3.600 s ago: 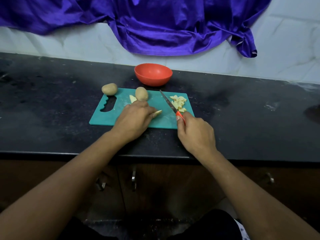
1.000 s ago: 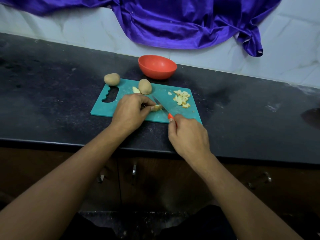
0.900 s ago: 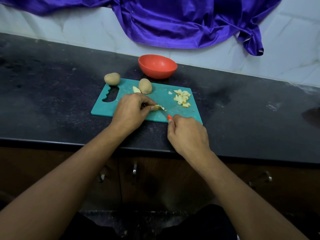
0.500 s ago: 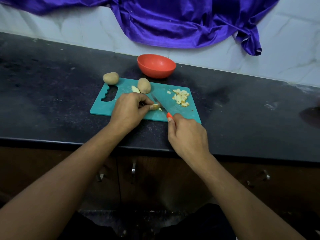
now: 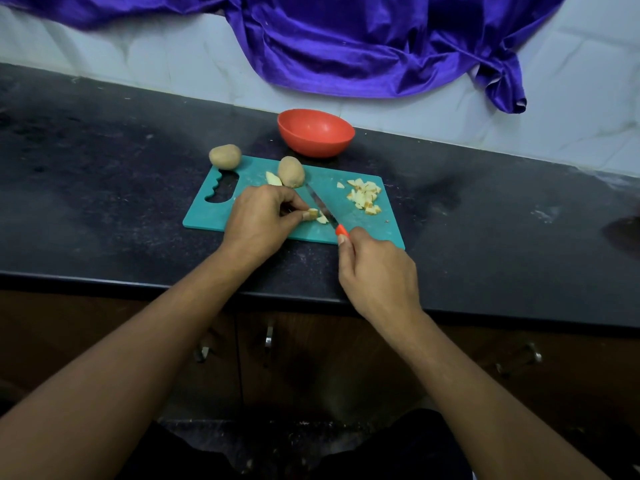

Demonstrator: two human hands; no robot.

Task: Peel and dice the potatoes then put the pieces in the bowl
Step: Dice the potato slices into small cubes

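On the teal cutting board [image 5: 360,233] my left hand [image 5: 258,220] pinches a small potato piece [image 5: 312,213] against the board. My right hand [image 5: 375,271] grips the orange-handled knife [image 5: 323,211], its blade lying just right of that piece, with a cut bit [image 5: 322,220] beside it. A pile of diced potato [image 5: 364,199] sits on the board's right part. A whole potato [image 5: 291,171] and a slice [image 5: 273,178] lie at the board's far edge. Another whole potato [image 5: 225,155] sits at the board's far left corner. The red bowl [image 5: 316,132] stands behind the board.
The board lies on a dark stone counter [image 5: 104,188] whose front edge runs just below my wrists. A purple cloth [image 5: 363,43] hangs on the white tiled wall behind. Cabinet doors with metal handles [image 5: 268,339] are below the counter.
My right hand has kept slicing the held piece with short strokes, the blade rising and dropping beside my left fingertips; small bits have come off. The pile and whole potatoes have stayed put.
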